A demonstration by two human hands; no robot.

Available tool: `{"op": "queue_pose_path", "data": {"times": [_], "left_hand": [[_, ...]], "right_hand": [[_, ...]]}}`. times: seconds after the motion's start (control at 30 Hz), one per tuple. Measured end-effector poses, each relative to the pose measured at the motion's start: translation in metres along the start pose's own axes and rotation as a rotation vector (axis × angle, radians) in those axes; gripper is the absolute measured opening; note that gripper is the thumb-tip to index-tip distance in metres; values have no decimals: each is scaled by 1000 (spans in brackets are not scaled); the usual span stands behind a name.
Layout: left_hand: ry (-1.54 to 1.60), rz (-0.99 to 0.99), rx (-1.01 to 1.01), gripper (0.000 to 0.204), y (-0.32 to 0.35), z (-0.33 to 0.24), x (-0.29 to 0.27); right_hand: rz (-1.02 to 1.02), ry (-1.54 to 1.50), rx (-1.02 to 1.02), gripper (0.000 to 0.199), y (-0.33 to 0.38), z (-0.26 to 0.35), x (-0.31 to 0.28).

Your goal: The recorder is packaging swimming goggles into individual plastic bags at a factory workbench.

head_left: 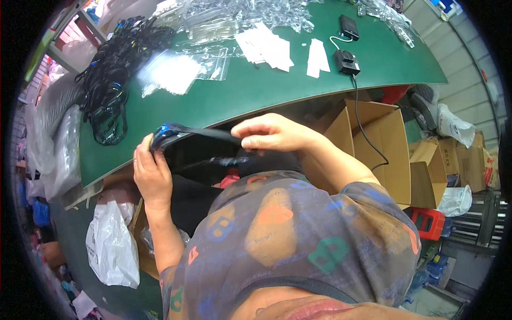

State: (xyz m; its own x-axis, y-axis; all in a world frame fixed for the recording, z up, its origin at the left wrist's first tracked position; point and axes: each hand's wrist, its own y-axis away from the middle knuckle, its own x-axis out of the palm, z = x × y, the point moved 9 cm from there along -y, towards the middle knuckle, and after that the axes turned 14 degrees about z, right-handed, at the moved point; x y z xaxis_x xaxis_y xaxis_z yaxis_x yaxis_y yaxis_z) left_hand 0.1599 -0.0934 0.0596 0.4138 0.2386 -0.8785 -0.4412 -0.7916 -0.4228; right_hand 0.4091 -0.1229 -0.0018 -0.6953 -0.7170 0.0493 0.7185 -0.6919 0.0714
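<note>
Black strap (pixel 205 132) might slip

It is up in the air, by the green table (pixel 240 98). The left hand (pixel 152 169) holds its shiny dark end piece (pixel 164 132); the right hand (pixel 273 133) pinches it farther along. A loose pinch could let it spring away. A hard tug might tear it.

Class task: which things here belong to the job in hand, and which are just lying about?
Job in hand:
- black strap, held in left hand and right hand
- probably black bundle, clear bags, white cards

Apparently lying about:
- open carton
- white bag
- black device with cable
</note>
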Motion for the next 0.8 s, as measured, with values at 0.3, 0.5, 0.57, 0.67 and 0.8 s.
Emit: {"op": "queue_pose_path", "data": {"times": [0.3,0.5,0.57,0.67,0.8], "left_hand": [[902,291,-228,15,20,-24,82],[1387,423,-306,15,19,-48,121],[1417,434,-318,17,21,-46,124],[1537,476,-376,19,23,-49,137],[1633,499,-452,26,29,-53,152]], "right_hand": [[-960,1127,410,42,56,61,-269],[-1103,1518,679,33,52,26,-363],[-1097,1554,672,24,53,33,-362],[-1149,1144,216,23,82,61,-330],[-270,220,-109,23,27,58,-160]]}}
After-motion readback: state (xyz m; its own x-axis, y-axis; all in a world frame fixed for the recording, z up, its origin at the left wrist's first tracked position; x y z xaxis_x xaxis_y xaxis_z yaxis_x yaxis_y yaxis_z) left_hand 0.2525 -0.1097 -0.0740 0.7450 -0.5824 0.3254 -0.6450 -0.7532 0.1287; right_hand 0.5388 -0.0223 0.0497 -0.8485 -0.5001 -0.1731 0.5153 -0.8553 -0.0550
